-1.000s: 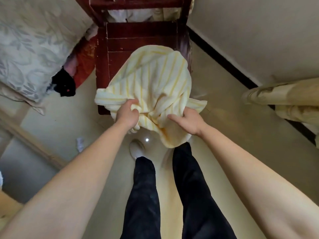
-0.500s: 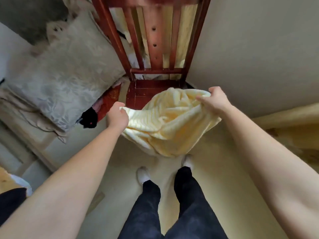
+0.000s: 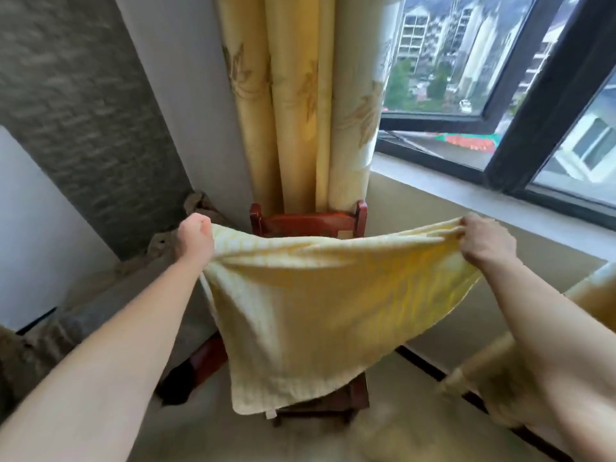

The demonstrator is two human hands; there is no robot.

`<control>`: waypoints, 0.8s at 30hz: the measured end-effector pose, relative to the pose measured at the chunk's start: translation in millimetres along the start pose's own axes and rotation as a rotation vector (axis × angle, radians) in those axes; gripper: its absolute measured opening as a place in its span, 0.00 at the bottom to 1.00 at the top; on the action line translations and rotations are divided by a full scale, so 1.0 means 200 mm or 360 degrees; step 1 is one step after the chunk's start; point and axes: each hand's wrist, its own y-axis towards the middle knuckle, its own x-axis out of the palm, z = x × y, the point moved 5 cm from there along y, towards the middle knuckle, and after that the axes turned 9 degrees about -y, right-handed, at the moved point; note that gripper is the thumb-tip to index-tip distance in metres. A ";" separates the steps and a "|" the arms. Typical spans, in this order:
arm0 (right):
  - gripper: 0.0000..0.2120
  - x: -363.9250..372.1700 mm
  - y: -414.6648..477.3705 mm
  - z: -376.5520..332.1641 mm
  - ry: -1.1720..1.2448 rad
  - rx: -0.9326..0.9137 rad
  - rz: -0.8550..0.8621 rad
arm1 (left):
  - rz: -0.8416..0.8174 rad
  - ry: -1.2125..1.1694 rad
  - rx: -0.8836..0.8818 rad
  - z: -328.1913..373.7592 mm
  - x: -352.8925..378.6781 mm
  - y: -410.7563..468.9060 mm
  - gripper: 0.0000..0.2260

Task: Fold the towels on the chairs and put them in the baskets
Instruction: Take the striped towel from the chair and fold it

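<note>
A pale yellow striped terry towel point(image 3: 310, 315) is held spread in the air in front of the dark red wooden chair point(image 3: 306, 223). Its top edge is about level with the chair's top rail and its lower edge hangs before the seat. Whether the seat is touched cannot be told.

The towel's 2 upper corners are gripped. The left hand point(image 3: 195, 240) is closed in a fist round the corner left of the chair. The right hand point(image 3: 483, 241) has its fingers curled over the bunched corner right of the chair. The top edge sags slightly between the 2 hands.

Behind the chair a yellow leaf-patterned curtain point(image 3: 300, 95) is hung. No basket is seen.

The step in hand is judged to be the opening-out of the towel ahead of the 1st fold; no fold is yet made. For the next move, the 2 corners would need to be brought together so that the towel is halved, with edges matched and the hanging end kept from catching on the chair.
</note>
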 end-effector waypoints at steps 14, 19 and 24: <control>0.12 0.10 -0.03 -0.21 0.1794 0.0150 -0.0729 | -0.0378 -0.0568 -0.0695 -0.03 0.24 -0.05 0.31; 0.34 0.08 -0.01 -0.22 0.2225 0.0048 -0.0610 | -0.0525 -0.0968 -0.1018 -0.18 0.38 0.00 0.25; 0.26 0.04 0.05 -0.08 0.1411 0.0061 -0.0028 | -0.0300 0.0053 -0.0430 -0.20 0.28 -0.06 0.16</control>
